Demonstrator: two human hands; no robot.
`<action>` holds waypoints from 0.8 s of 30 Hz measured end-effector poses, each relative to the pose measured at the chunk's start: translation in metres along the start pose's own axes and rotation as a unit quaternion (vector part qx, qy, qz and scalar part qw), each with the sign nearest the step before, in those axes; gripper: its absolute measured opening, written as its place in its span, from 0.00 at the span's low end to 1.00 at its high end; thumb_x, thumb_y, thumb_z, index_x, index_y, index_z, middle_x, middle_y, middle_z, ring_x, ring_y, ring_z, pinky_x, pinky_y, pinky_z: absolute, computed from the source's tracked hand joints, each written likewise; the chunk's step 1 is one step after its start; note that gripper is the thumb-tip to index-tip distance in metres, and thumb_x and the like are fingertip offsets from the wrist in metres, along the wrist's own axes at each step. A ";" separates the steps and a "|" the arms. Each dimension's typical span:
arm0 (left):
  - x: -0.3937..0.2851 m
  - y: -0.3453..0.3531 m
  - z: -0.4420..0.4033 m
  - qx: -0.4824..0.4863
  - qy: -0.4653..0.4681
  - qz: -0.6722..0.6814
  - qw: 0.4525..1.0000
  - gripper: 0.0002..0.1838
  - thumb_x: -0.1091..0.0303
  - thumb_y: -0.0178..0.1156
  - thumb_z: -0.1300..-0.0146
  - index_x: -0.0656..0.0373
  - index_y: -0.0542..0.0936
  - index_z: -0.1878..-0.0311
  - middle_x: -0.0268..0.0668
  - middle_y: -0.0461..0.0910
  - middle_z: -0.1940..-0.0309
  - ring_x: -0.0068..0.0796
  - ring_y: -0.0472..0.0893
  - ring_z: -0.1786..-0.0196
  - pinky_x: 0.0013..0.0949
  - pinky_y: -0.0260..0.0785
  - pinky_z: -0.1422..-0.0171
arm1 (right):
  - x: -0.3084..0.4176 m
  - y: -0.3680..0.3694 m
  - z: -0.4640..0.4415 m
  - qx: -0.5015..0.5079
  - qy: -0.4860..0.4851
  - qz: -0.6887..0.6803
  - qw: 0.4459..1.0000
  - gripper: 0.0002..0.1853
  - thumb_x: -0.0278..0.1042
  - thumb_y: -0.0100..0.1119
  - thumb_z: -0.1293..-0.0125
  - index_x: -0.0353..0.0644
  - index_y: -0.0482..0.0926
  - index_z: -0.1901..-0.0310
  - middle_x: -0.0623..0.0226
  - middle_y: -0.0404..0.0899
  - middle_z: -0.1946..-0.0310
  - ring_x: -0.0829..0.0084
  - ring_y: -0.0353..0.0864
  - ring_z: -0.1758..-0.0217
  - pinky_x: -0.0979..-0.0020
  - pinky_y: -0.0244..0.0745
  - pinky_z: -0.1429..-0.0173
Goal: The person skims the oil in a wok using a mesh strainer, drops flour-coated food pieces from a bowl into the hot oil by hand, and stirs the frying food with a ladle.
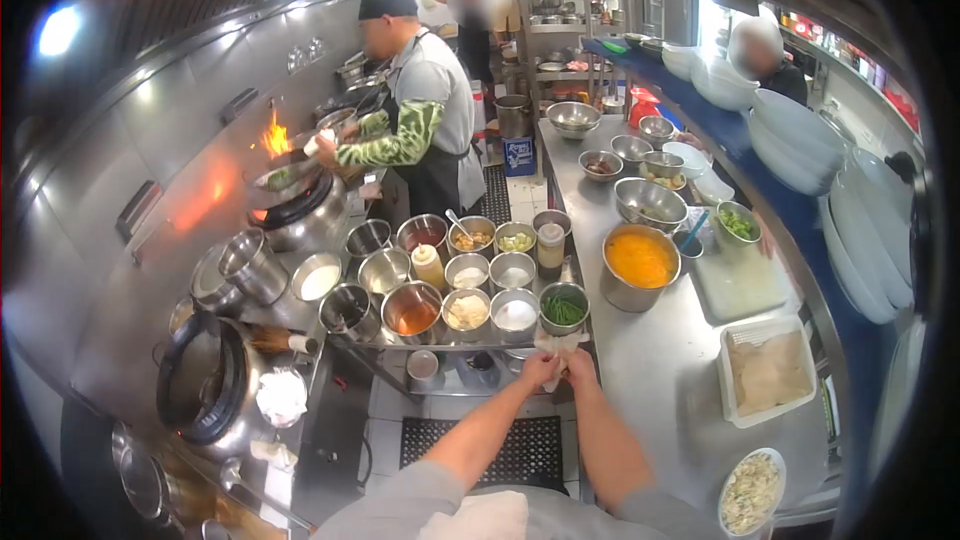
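Observation:
My left hand (541, 368) and my right hand (578, 367) are close together at the front edge of the ingredient station. Both are closed on a whitish cloth (560, 342), which bunches up between and above the fingers. Just beyond the cloth stands a metal pot of chopped green herbs (563, 310). Left of it are a pot of white powder (514, 315), a pot of pale paste (467, 312) and a pot of reddish-brown liquid (411, 310).
On the right counter are a pot of orange liquid (640, 258), a white cutting board (740, 285) and a white basket (768, 410). At the left stands a wok burner (205, 385). A co-worker (430, 110) handles a wok near flames (275, 135).

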State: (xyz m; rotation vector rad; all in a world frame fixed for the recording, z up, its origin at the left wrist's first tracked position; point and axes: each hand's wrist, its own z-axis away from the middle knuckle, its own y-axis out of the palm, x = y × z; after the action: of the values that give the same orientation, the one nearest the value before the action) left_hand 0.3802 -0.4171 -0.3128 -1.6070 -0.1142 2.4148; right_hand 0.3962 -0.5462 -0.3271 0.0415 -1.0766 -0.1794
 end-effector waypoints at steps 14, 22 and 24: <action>0.224 -0.146 0.172 -0.052 -0.098 -0.249 0.962 0.17 0.62 0.55 0.48 0.55 0.80 0.55 0.48 0.80 0.61 0.44 0.81 0.58 0.46 0.73 0.55 | -0.189 -0.087 -0.086 0.234 -0.170 0.621 0.728 0.12 0.39 0.57 0.40 0.38 0.77 0.63 0.61 0.77 0.73 0.57 0.77 0.70 0.52 0.71 0.68; 0.428 -0.130 0.458 -0.061 -0.391 -0.149 0.906 0.09 0.73 0.53 0.48 0.60 0.82 0.76 0.39 0.80 0.80 0.32 0.82 0.76 0.32 0.76 0.73 | -0.284 -0.081 -0.024 0.130 0.285 0.520 0.794 0.09 0.25 0.51 0.42 0.45 0.79 0.62 0.61 0.75 0.72 0.60 0.74 0.76 0.57 0.75 0.71; 0.491 -0.085 0.497 -0.077 -0.367 -0.071 0.924 0.11 0.71 0.51 0.47 0.60 0.81 0.78 0.39 0.81 0.79 0.32 0.82 0.77 0.33 0.76 0.74 | -0.236 -0.032 0.004 0.231 0.225 0.598 0.734 0.09 0.30 0.51 0.43 0.44 0.81 0.64 0.59 0.78 0.73 0.61 0.78 0.75 0.56 0.75 0.70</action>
State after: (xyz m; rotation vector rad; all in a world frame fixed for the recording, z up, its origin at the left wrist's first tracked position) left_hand -0.2433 -0.1841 -0.5420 -0.6197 -0.5348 2.7999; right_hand 0.2799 -0.5388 -0.5347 -0.1609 -0.4627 1.2296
